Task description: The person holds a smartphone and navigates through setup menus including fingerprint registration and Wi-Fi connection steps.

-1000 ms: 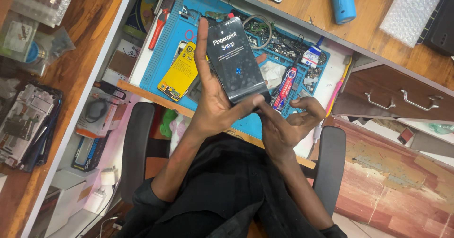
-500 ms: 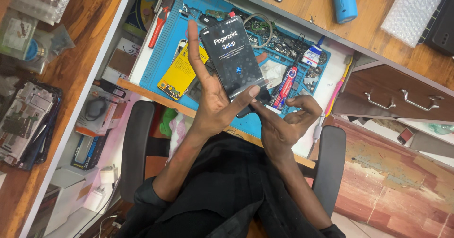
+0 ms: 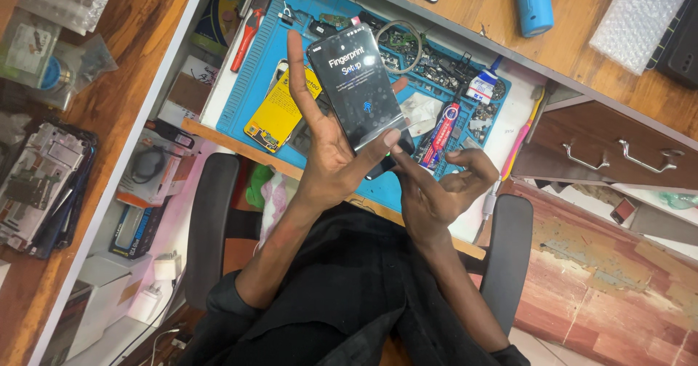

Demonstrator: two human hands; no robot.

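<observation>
The phone is held above the table, screen up and lit, showing white text and a small blue round icon on a dark background. The left hand carries it: the grip is closed on the phone, with the fingers behind its back, the index finger stretched up along its left edge and the thumb pressing the lower right corner of the screen. The right hand sits just beside and below the phone, holding nothing; its grip is loosely curled, with 1 finger pointing up and touching the phone's bottom edge.

Beneath the phone lies a blue work mat on the table. On the mat are a yellow flat part to the left of the left hand, a small red and white tube just right of the phone, and a coil of wire among loose small parts. A red-handled tool lies at the mat's left edge. A blue cylinder and a sheet of bubble wrap rest farther back on the table. A drawer with 2 metal handles is at the right.
</observation>
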